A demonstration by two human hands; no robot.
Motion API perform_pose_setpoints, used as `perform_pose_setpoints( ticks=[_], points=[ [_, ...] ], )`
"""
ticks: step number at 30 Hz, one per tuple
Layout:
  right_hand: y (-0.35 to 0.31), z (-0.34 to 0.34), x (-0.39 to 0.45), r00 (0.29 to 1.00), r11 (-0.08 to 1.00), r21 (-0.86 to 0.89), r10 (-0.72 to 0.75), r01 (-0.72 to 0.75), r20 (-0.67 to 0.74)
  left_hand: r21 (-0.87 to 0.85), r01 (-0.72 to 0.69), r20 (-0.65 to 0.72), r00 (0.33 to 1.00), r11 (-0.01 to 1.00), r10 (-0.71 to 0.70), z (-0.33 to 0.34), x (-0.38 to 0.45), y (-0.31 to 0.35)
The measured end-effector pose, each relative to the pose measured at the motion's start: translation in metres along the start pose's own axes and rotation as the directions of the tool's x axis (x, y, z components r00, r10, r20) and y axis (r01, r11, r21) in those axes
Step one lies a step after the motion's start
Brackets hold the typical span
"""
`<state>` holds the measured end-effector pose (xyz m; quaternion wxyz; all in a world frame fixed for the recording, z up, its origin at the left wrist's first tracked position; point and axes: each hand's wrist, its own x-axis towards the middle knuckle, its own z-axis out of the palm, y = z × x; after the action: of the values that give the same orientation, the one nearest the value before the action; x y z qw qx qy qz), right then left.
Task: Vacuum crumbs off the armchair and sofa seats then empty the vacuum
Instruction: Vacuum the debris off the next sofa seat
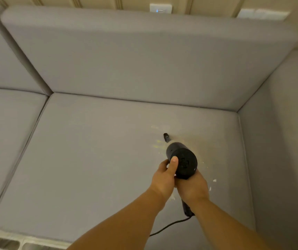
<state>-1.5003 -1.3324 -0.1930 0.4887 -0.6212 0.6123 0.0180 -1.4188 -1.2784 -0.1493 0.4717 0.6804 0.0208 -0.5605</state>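
Dim warm indoor light, soft blur, wide-angle bending at edges

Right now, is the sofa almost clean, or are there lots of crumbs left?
Not clean yet. Both hands, left hand and right hand, hold the black vacuum, its nozzle down on the seat cushion. Pale crumbs lie around the nozzle, and more crumbs near the wrist. The neighbouring cushion looks crumb-free. Emptying the vacuum comes later.
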Motion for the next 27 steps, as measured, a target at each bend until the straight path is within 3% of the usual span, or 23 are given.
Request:
perform_pose_setpoints(
  ticks=[12,22,27],
  points=[
    [-0.059,0.03,0.038,0.981,0.99,0.075,-0.131,0.121,0.143,-0.031,-0.057,-0.15,0.987,0.998,0.052,-0.032,0.031,0.044],
    [-0.027,-0.018,0.029,0.999,0.999,-0.001,-0.04,0.04,-0.023,-0.061,0.0,-0.038,0.999,0.998,-0.003,0.018,0.024,0.034],
    [-0.048,-0.016,0.034,0.996,0.996,0.034,-0.087,0.086,0.03,-0.036,-0.055,-0.095,0.994,0.998,0.052,0.01,0.025,0.051]
  ],
)
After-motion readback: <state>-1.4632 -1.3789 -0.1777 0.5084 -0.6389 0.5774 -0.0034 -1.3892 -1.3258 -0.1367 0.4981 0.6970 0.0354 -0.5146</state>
